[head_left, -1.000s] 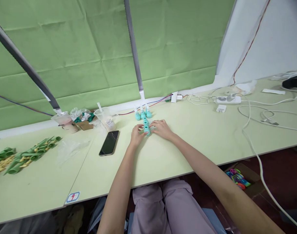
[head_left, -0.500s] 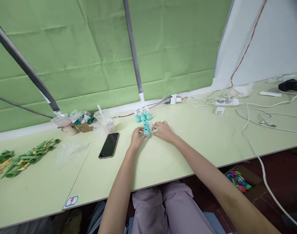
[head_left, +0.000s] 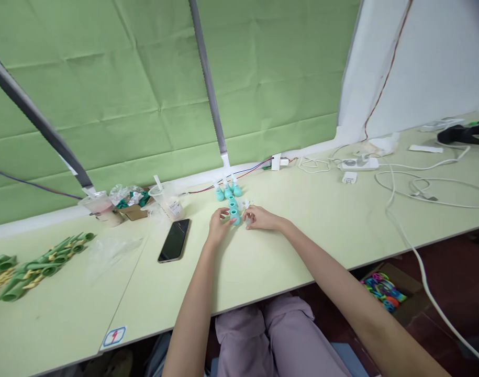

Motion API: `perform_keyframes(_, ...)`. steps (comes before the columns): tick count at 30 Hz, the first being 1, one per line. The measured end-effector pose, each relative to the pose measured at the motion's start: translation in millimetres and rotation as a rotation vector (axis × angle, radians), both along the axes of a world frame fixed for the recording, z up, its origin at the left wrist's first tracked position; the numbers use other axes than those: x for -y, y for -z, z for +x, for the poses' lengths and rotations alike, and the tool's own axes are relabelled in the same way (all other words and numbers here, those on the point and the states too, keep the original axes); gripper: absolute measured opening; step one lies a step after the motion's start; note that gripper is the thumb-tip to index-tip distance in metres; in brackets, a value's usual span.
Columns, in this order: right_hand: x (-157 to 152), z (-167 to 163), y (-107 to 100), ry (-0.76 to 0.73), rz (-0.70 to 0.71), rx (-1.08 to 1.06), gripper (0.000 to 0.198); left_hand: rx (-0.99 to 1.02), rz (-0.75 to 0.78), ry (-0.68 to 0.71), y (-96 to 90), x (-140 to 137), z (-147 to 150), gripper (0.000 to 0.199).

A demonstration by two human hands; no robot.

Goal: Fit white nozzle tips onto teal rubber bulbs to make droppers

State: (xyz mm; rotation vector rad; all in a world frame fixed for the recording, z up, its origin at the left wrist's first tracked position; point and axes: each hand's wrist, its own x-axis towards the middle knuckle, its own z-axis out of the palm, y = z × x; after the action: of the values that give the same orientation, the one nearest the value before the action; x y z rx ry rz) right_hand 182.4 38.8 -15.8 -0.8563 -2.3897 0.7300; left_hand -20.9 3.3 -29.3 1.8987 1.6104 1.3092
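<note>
A row of small teal open-necked bottles point(head_left: 234, 215) runs away from me along the table. My left hand point(head_left: 219, 226) has its thumb and fingers closed on the nearest one, which stands upright with its round mouth facing up. Just right of that bottle, my right hand point(head_left: 260, 218) pinches a small translucent whitish piece point(head_left: 248, 221), mostly covered by the fingers. Behind the row stand several teal bottles with white tops point(head_left: 227, 189). Beyond my right fingers lie small clear-white parts point(head_left: 245, 203), too small to make out.
Left of my hands lies a black phone point(head_left: 175, 241). Farther back stand a plastic cup with a straw point(head_left: 166, 201) and another cup point(head_left: 102, 208). Green tube-like parts point(head_left: 46, 267) cover the far left. A power strip point(head_left: 359, 164) and white cables point(head_left: 406, 235) occupy the right.
My right hand has drawn slightly nearer to me, with the whitish piece now showing below its fingertips. The left hand stays at the nearest teal bottle. The whole view has shifted a little.
</note>
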Motion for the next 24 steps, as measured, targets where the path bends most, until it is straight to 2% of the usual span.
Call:
perform_keyframes(6, -2, 0, 2, -0.002, -0.005, -0.055, 0.017, 0.044, -0.001, -0.003, 3.4, -4, -3, 0.053)
perform_keyframes(10, -3, 0, 4, -0.016, 0.002, -0.039, 0.025, 0.03, -0.019, -0.011, 1.9, -2, -1, 0.057)
perform_keyframes(16, -4, 0, 4, 0.025, 0.051, -0.037, 0.019, -0.149, -0.038, -0.078, -3.3, 8, 8, 0.067)
perform_keyframes(20, -3, 2, -1, 0.068, 0.146, -0.04, 0.018, -0.301, -0.047, -0.113, -1.3, 10, 8, 0.05)
perform_keyframes(24, -6, -1, -5, 0.111, 0.217, -0.069, 0.017, -0.367, -0.04, -0.099, -1.2, 9, 8, 0.034)
